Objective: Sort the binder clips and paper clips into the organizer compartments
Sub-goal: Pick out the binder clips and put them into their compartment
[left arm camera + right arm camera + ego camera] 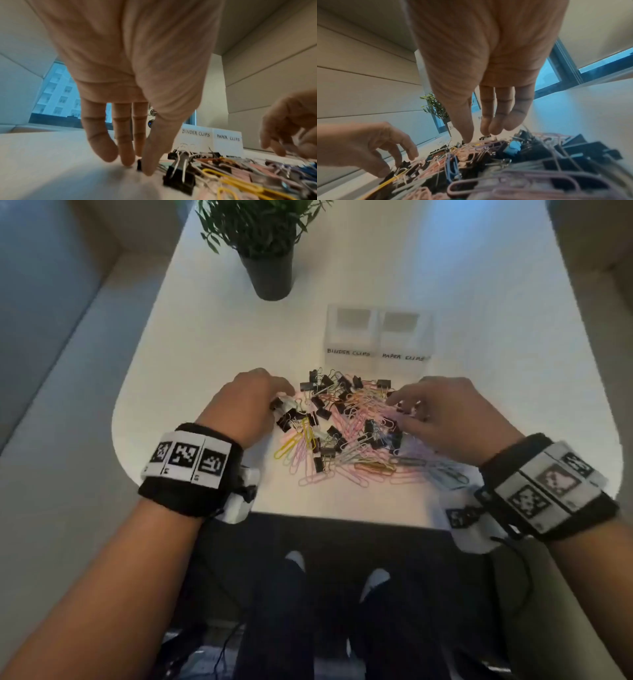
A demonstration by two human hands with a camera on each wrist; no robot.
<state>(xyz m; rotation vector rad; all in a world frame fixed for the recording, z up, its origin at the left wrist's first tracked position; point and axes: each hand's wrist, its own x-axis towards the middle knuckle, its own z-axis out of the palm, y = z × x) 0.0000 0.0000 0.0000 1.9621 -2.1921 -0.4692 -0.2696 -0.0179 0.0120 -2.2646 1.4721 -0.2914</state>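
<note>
both hands loose-fingered over tangled clips, gripping nothing; light, snaggy, pinch binder clip bodies by left fingertips.

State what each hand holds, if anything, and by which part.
Left hand: fingertips touch a black binder clip; a hold cannot be told. Right hand: holds nothing; fingertips reach the pile.

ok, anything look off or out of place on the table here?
Nothing damaged. The black binder clips and coloured wire paper clips lie in one tangled heap on the white table, unsorted; both compartments of the white labelled organizer look empty. That suits a sort not yet begun.
</note>
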